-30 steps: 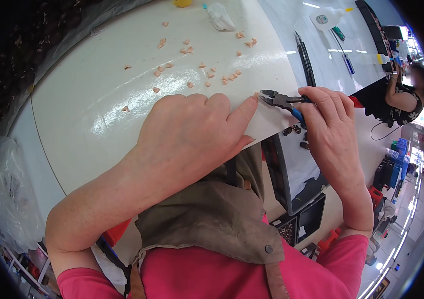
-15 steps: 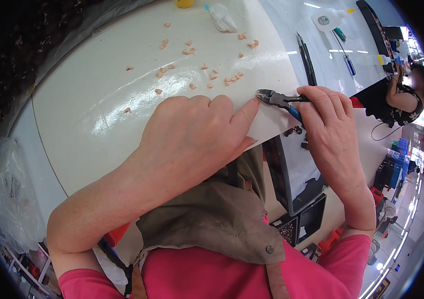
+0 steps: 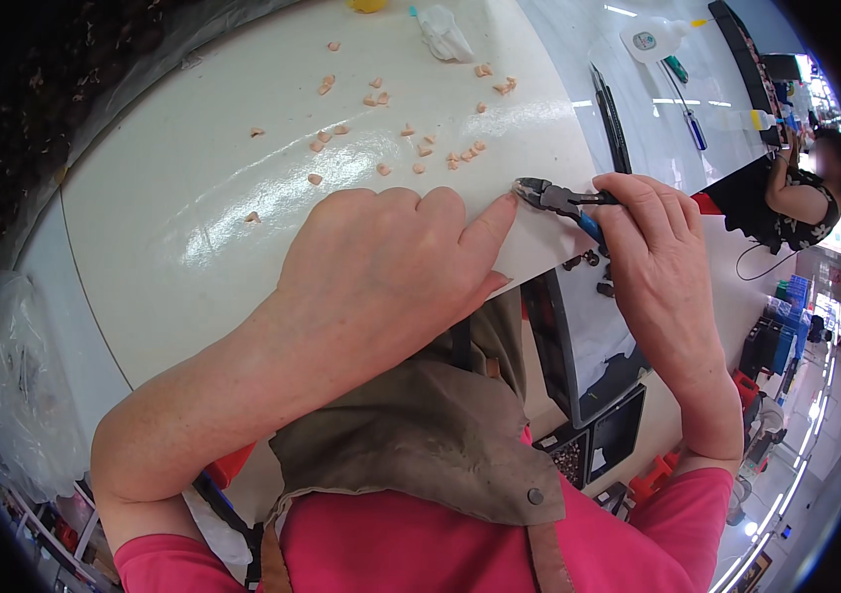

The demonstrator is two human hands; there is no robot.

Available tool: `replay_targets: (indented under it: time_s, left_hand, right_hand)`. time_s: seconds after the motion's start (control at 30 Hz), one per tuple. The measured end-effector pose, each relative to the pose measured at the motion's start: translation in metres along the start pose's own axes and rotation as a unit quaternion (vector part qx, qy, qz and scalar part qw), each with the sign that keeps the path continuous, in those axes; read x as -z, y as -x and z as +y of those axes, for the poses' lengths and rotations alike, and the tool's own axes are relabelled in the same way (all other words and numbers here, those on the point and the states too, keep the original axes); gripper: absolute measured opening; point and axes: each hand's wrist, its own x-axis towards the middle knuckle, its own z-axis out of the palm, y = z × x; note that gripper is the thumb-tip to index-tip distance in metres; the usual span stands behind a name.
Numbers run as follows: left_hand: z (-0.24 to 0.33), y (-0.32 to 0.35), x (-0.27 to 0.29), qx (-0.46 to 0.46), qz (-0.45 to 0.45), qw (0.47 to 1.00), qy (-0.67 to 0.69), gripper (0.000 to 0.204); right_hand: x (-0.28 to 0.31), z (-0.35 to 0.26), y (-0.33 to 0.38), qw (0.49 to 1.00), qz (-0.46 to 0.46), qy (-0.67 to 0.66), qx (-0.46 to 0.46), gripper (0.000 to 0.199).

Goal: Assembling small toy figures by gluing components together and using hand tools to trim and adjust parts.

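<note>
My right hand holds a pair of cutting pliers with a dark head and blue-and-black handles. The pliers' jaws point left, over the right edge of the white tabletop. My left hand is closed, back upward, with its index finger reaching to the jaw tips. Whatever lies under its curled fingers is hidden. A small pale bit seems to show at the jaws, too small to name. Beyond the left hand, several small pinkish-beige pieces lie scattered on the white table.
Black tweezers, a blue-handled screwdriver and a white squeeze bottle lie at the far right. A crumpled white wad sits at the back. Below the right hand is a dark tray. Another person sits at right.
The pliers and both hands stay nearly in place; the jaws shift very slightly to the right. The pieces on the table look unchanged.
</note>
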Motion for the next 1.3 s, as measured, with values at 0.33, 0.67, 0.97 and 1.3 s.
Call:
replay_targets:
  time_s: [0.33, 0.67, 0.97, 1.3]
  left_hand:
    - [0.000, 0.001, 0.000, -0.001, 0.009, 1.000, 0.002, 0.029]
    - [-0.002, 0.000, 0.004, 0.004, -0.003, 1.000, 0.007, 0.028]
    - [0.004, -0.007, 0.025, 0.166, -0.009, 0.889, 0.426, 0.022]
    - [0.015, 0.002, 0.042, 0.234, -0.102, 0.723, 0.642, 0.023]
  right_hand:
    - [0.000, 0.000, 0.000, 1.000, -0.007, 0.005, -0.003, 0.019]
    - [-0.002, 0.002, -0.001, 1.000, -0.001, -0.025, -0.006, 0.022]
    - [0.013, -0.016, 0.021, 0.861, 0.000, -0.486, -0.150, 0.025]
    - [0.008, -0.051, 0.042, 0.862, 0.053, -0.477, -0.165, 0.019]
